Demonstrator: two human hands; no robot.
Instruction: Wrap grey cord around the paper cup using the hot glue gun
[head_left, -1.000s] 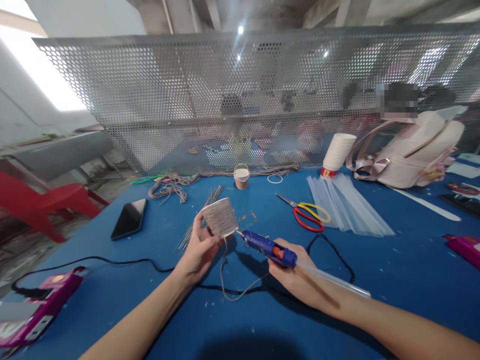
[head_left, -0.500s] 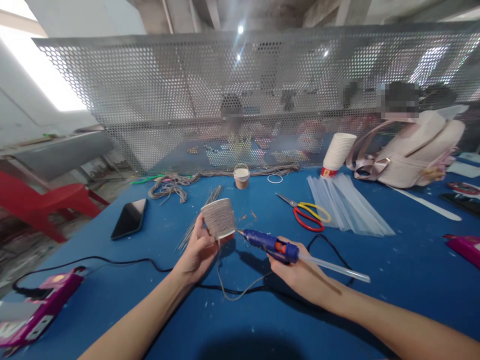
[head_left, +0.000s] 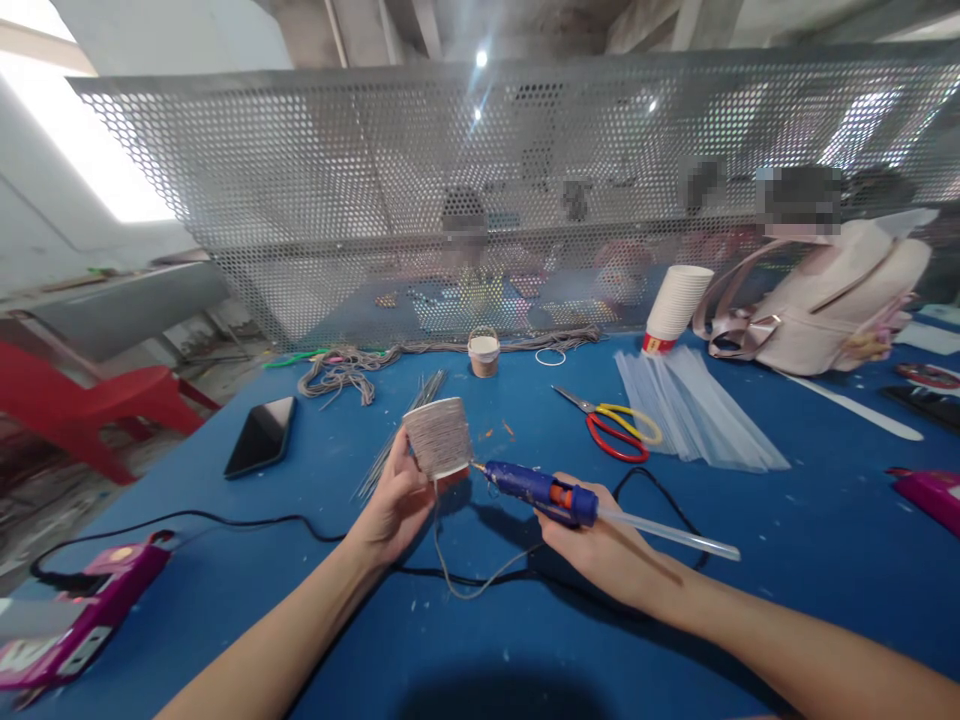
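My left hand [head_left: 397, 500] is closed around a paper cup [head_left: 437, 440] wound with grey-brown cord, held tilted above the blue table. A loose end of cord [head_left: 442, 560] hangs from the cup's lower edge and loops over the tabletop. My right hand [head_left: 581, 530] grips a blue glue gun [head_left: 536, 488], its nozzle right at the cup's lower right edge; I cannot tell whether it touches. From the gun's back sticks a clear glue stick [head_left: 667, 534]. Part of my left fingers is hidden behind the cup.
Scissors [head_left: 619, 432], clear glue sticks [head_left: 697, 410], stacked paper cups [head_left: 675, 308] and a pink backpack [head_left: 817, 300] lie to the right. A small basket [head_left: 484, 355] and cord bundles [head_left: 337, 372] are at the back. A phone [head_left: 261, 437] and a purple power strip [head_left: 90, 610] lie left.
Almost nothing differs. The cup and the glue gun stay in place, with only a very slight shift of the view.
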